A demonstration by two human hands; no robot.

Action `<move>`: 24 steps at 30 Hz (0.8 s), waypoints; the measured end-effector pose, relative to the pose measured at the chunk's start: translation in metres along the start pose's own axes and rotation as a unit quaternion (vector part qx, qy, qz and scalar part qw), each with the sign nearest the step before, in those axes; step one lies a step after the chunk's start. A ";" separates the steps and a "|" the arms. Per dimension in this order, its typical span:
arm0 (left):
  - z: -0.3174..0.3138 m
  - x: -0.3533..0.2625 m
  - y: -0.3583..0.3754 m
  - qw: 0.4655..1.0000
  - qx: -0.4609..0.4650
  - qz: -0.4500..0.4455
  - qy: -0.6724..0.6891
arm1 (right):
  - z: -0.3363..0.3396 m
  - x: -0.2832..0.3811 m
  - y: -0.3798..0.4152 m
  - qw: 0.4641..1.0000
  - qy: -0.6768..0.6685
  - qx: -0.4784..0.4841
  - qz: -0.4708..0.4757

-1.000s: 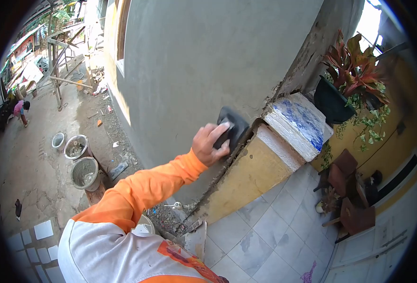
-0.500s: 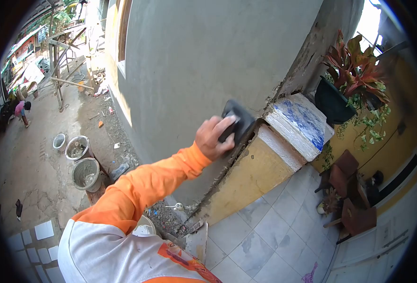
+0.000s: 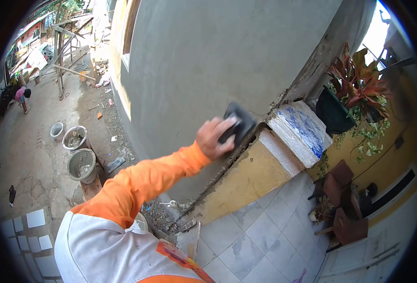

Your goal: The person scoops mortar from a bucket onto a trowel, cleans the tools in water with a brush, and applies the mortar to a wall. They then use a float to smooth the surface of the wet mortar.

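Since approx. a second ago the dark float (image 3: 238, 123) has slid a little up and to the right along the grey wall (image 3: 194, 61), w/ the hand following it; it now sits nearer the cracked joint where the plaster meets the blue-and-white tiled ledge (image 3: 299, 129). To my eye that means the rubbing pass is working toward the wall's edge, not away from it.

Float lies flat against the plaster, just above the yellow low wall (image 3: 246, 181). Left hand (image 3: 214, 137) is on its near side: fingers (image 3: 227, 126) curled over the float and closed on it, pressing it to the wall; thumb side hidden, so exact grip underneath can't be told. Orange sleeve (image 3: 147, 181) runs back to the body. Right hand isn't in view.

Further out: potted plant w/ red leaves (image 3: 359, 78) beyond the ledge, brown chairs (image 3: 342, 198) on the tiled floor (image 3: 251, 240). Down left, three buckets (image 3: 82, 165) on the ground, scaffold poles (image 3: 60, 52) behind, and another person (image 3: 20, 96) bent over far off.
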State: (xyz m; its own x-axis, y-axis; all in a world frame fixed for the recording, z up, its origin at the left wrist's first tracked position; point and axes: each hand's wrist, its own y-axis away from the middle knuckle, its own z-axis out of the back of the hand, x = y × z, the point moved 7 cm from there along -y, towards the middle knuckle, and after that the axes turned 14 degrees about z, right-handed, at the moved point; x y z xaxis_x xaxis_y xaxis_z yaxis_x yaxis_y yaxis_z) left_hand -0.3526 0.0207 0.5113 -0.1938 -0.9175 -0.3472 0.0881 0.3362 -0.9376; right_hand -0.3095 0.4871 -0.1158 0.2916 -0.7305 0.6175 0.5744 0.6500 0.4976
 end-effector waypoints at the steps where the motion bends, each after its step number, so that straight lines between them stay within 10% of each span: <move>1: 0.001 -0.024 -0.062 0.998 -0.049 -0.043 -0.008 | 0.000 0.001 0.001 1.000 -0.003 0.002 -0.001; 7: 0.009 -0.070 -0.242 0.993 -0.112 -0.023 -0.002 | 0.001 0.007 0.003 1.000 -0.020 0.007 -0.005; 15: 0.003 0.069 0.140 0.977 0.140 0.156 -0.042 | 0.000 0.031 -0.005 0.997 -0.082 -0.001 -0.005; 21: 0.004 -0.037 -0.123 0.992 -0.071 -0.105 -0.009 | 0.027 0.113 0.046 0.959 -0.245 0.139 -0.009; 24: 0.019 -0.096 -0.266 0.988 -0.128 -0.089 -0.019 | 0.100 0.205 0.083 0.900 -0.375 0.220 0.029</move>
State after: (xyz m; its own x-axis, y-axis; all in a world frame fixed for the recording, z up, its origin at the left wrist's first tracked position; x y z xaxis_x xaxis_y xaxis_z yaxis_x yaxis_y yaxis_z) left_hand -0.3393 0.0154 0.7938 -0.1469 -0.9725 -0.1805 -0.1954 0.2074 -0.9585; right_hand -0.2787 0.4121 0.1130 -0.3814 -0.4524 0.8061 0.1679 0.8236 0.5417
